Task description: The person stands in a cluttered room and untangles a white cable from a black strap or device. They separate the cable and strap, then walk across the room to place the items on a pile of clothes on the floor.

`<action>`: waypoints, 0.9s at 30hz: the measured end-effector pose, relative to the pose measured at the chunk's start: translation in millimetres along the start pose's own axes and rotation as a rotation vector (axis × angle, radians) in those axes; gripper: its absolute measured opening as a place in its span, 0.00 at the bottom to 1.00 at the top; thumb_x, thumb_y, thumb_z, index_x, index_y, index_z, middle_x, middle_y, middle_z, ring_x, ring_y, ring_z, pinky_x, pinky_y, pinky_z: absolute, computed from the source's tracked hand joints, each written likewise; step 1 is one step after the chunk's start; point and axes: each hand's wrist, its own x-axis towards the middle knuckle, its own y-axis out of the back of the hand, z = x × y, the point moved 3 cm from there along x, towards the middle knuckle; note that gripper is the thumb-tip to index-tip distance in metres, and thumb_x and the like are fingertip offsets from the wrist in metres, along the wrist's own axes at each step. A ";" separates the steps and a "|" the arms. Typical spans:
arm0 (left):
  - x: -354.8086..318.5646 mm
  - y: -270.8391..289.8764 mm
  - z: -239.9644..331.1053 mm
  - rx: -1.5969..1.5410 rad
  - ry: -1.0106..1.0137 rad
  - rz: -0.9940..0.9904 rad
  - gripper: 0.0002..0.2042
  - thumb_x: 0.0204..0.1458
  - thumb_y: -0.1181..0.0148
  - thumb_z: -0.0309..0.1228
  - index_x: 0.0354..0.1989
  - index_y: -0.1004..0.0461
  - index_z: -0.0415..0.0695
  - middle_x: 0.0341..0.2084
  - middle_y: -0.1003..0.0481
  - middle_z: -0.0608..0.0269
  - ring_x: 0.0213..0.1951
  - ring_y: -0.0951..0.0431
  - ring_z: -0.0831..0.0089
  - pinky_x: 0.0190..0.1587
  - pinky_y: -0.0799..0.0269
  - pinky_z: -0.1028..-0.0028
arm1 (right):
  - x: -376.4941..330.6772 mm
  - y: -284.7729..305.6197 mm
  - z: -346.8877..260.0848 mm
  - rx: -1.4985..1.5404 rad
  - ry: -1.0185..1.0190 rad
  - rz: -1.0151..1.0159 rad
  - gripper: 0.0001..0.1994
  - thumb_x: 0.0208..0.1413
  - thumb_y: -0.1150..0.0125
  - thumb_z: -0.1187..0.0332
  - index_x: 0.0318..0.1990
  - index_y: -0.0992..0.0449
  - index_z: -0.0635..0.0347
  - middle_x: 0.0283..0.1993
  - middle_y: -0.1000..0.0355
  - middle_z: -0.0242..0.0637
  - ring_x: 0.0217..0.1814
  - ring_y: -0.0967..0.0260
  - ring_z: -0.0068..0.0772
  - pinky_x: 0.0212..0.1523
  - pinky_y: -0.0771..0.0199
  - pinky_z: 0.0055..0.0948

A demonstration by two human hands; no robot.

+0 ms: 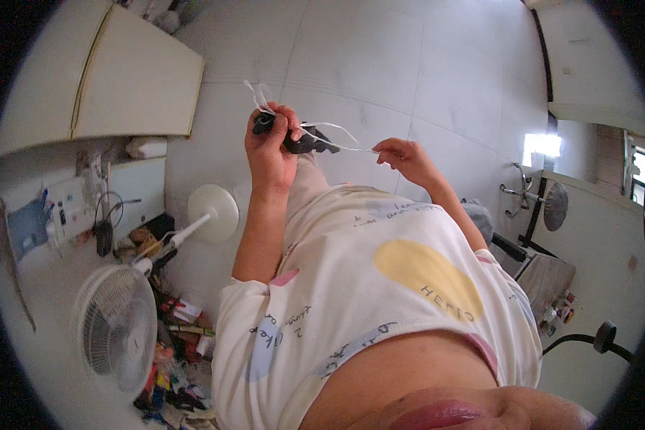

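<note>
The left hand point(269, 147) is closed in a fist around a small dark object point(304, 141), which looks like a black piece of cloth or soft plastic (its exact kind is not possible to tell). Part of this dark object sticks out from the fist toward the right hand. A thin white string point(337, 132) goes through the left fist: some short loose ends stand up above the knuckles, and a longer part runs from the dark object across to the right hand point(401, 154). The right hand pinches the far end of the string between the thumb and the fingertips, and the other fingers are bent loosely. The string between the two hands is curved a little, not fully straight.

Both hands are raised in front of the person's cream shirt point(380, 287), which has a yellow oval and some pale blue patches on it. The dark object is just above the upper edge of the shirt. Left of the shirt stands a white fan point(118, 330) with its round base point(213, 213) on the pale floor, and beside the fan lies a heap of small colourful things point(179, 351). Above the fan, further from the shirt, there is a cream cabinet point(122, 72).
</note>
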 end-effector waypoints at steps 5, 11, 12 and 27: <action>66.3 -17.2 16.8 -0.039 0.099 0.023 0.05 0.49 0.48 0.20 0.34 0.34 0.41 0.27 0.30 0.59 0.27 0.33 0.72 0.28 0.37 0.76 | 62.4 -3.9 -52.4 -0.006 0.074 -0.100 0.17 0.48 0.42 0.74 0.48 0.33 0.60 0.31 0.29 0.30 0.34 0.34 0.18 0.35 0.33 0.21; 124.9 -2.9 50.8 0.271 0.127 -0.073 0.05 0.52 0.48 0.28 0.33 0.35 0.42 0.26 0.31 0.61 0.26 0.34 0.73 0.31 0.36 0.73 | 150.9 -24.1 -109.3 -0.122 0.146 -0.346 0.21 0.45 0.38 0.72 0.48 0.34 0.60 0.31 0.29 0.30 0.34 0.34 0.20 0.37 0.34 0.23; 131.0 -2.8 56.5 0.279 0.138 -0.036 0.06 0.53 0.48 0.30 0.31 0.36 0.42 0.25 0.31 0.61 0.26 0.33 0.72 0.31 0.36 0.74 | 164.5 -29.0 -117.4 -0.110 0.190 -0.364 0.20 0.45 0.38 0.71 0.48 0.34 0.60 0.31 0.30 0.30 0.33 0.36 0.20 0.37 0.34 0.23; 246.8 91.3 114.7 0.350 -0.115 0.559 0.06 0.52 0.47 0.29 0.35 0.36 0.43 0.26 0.28 0.61 0.31 0.26 0.70 0.24 0.33 0.77 | 330.0 6.7 -174.3 -0.139 0.244 -0.260 0.10 0.55 0.51 0.65 0.28 0.28 0.60 0.22 0.34 0.29 0.24 0.39 0.21 0.27 0.37 0.23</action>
